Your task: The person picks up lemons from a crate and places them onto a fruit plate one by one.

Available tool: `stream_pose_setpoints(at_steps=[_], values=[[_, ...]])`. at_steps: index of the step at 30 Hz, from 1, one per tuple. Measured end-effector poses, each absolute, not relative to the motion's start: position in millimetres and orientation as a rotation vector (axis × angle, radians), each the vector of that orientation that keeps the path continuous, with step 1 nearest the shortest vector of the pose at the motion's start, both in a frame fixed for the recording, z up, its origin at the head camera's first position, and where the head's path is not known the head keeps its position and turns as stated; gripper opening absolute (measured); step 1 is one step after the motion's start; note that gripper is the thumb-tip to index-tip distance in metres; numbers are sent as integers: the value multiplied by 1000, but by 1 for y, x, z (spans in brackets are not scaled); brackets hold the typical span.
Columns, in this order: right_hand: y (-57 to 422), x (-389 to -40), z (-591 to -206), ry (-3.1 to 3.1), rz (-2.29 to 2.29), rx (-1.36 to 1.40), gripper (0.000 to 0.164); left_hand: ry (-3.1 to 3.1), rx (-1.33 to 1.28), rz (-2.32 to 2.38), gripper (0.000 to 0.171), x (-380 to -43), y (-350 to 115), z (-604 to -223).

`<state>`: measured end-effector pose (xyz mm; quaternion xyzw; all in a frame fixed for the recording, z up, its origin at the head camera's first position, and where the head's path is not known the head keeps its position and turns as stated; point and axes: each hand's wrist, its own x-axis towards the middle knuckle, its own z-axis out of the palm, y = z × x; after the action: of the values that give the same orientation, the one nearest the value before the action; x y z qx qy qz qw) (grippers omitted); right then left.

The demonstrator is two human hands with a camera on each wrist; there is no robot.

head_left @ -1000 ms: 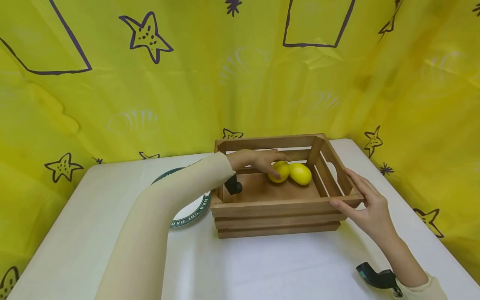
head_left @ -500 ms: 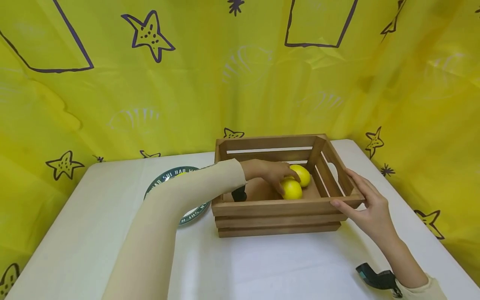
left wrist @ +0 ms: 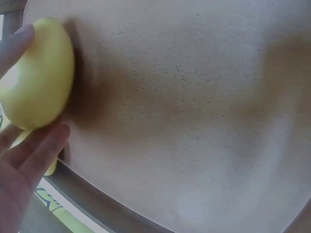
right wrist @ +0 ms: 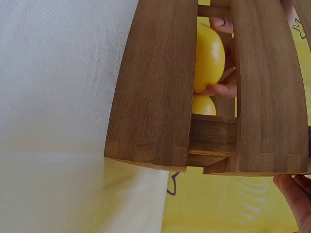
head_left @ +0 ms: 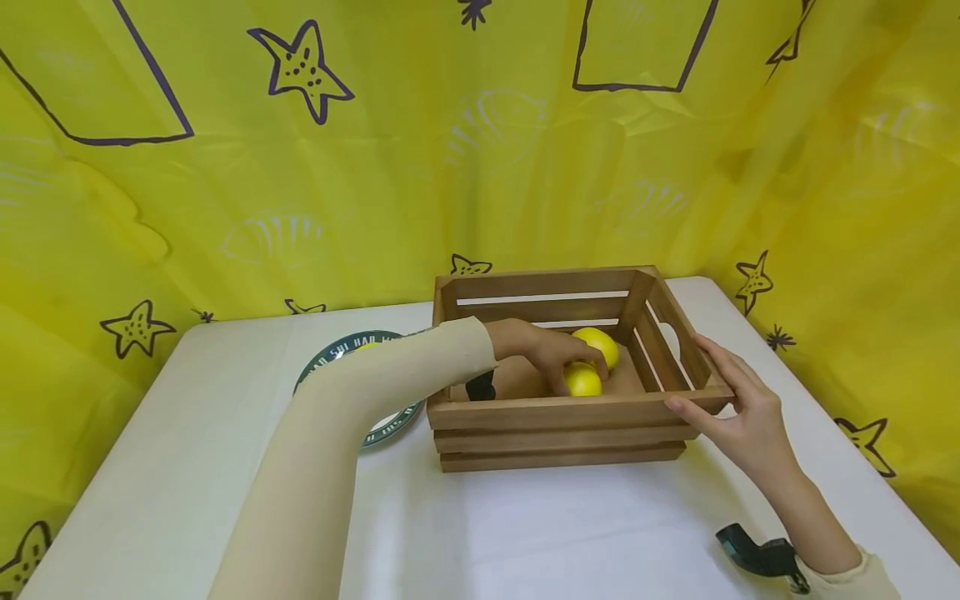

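Inside a slatted wooden crate [head_left: 562, 433], my left hand [head_left: 551, 354] holds a yellow lemon [head_left: 583, 380] between thumb and fingers. The left wrist view shows this lemon [left wrist: 41, 73] with the thumb on one side and fingers on the other. A second lemon [head_left: 598, 348] lies right behind it on the crate's floor. Through the slats, the right wrist view shows the held lemon [right wrist: 209, 57] and part of the other lemon [right wrist: 204, 105]. My right hand [head_left: 738, 412] grips the crate's right front corner, thumb at the front and fingers along the right side.
A white plate with a green lettered rim [head_left: 390, 427] stands left of the crate, largely hidden under my left sleeve [head_left: 360, 400]. A bit of yellow shows on it. The white tabletop [head_left: 540, 533] meets a yellow patterned curtain [head_left: 375, 192] behind.
My left hand moved from the rear of the crate toward its front, and the lemons changed position there. Its fingers have come round the near lemon. The right hand keeps its hold.
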<state>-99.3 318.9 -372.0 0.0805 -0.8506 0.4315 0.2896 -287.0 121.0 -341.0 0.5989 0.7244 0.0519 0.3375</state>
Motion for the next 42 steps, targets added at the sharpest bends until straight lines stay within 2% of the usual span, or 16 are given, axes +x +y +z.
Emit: stream_pose_setpoints(at_steps=[10, 17, 24, 39, 42], values=[[318, -100, -370, -2275, 1151, 209, 82, 1868, 1681, -41, 48, -288, 122, -338], [318, -95, -370, -2291, 1143, 181, 80, 1845, 1531, -12, 43, -289, 123, -336], [316, -90, -374, -2283, 1162, 172, 80, 1817, 1232, 121, 44, -288, 121, -331], [315, -92, -370, -2292, 1140, 184, 81, 1844, 1305, 252, 45, -289, 116, -316], [316, -92, -368, -2291, 1141, 194, 81, 1846, 1253, 314, 48, -288, 115, -311]])
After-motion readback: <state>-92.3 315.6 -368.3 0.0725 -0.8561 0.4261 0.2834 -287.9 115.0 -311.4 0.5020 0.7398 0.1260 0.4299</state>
